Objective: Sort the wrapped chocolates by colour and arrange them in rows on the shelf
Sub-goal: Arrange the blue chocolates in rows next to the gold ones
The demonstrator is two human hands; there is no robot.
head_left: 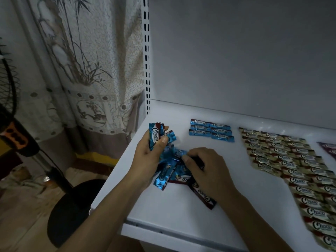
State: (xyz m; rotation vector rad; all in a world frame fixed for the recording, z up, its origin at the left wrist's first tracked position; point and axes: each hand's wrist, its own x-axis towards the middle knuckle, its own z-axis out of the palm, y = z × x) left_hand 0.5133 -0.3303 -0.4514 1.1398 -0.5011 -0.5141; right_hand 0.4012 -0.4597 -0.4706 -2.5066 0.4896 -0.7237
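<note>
- My left hand [151, 153] grips a small bunch of blue chocolates [155, 136], lifted just above the shelf [181, 217]. A brown-red wrapper shows among them.
- My right hand [207, 168] is curled down on the loose pile [171, 174] of blue and maroon pieces near the shelf's front left. Thumb and fingers appear to pinch a dark wrapper [196, 160], though I can't read its colour for certain.
- Towards the back, the blue rows [211, 130] hold only a few pieces. The gold rows [291, 170] to their right are long and full, and a purple group [330, 148] just shows at the right edge.
- I judge the step in hand to be picking the blues out of the mixed pile, with gold seemingly finished.
- Next, I should draw the pinched piece free without scattering its neighbours and check its colour.
- Blues join the bunch. Then I lay the bunch flat, logos aligned, touching the front edge of the blue rows.
</note>
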